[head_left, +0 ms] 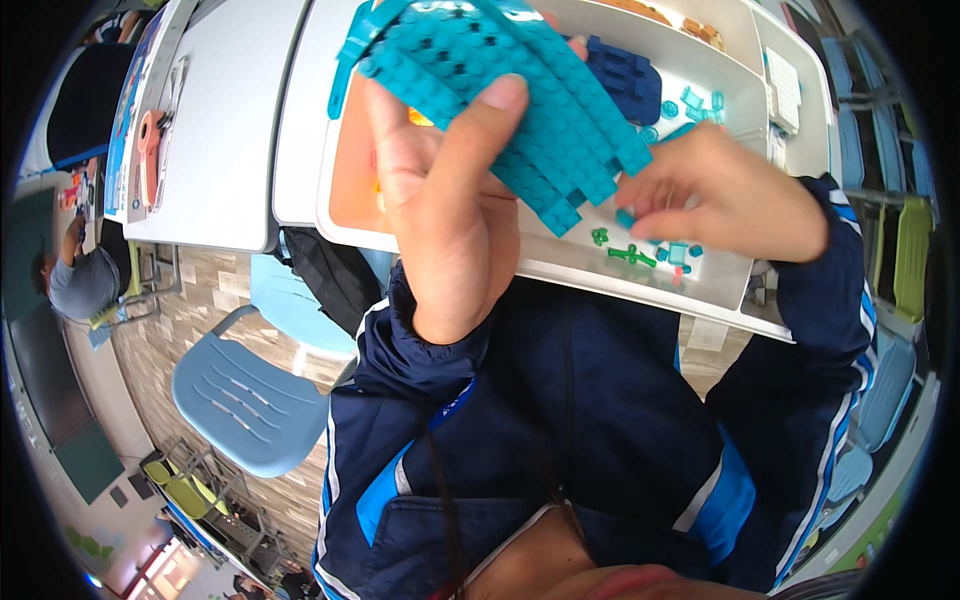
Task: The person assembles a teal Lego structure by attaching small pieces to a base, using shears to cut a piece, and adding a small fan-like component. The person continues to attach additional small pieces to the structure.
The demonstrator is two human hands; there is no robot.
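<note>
A large teal panel of studded building bricks (530,120) is tilted up in front of me over the white tray. My left hand (445,210) grips it from the near left side, thumb pressed on the studs and the other fingers mostly hidden behind it. By the panel's lower right end, my right hand (730,190) is closed and slightly blurred. A small teal brick (625,217) shows at its fingertips. Small green pieces (632,256) and clear teal pieces (680,252) lie in the tray just below that hand.
The white tray (600,285) has several compartments, with dark blue bricks (625,85) at its back and a white studded piece (783,92) at right. A white table (215,120) adjoins it. Blue chairs (245,400) and a black bag (330,275) are at left; another person (85,280) sits farther off.
</note>
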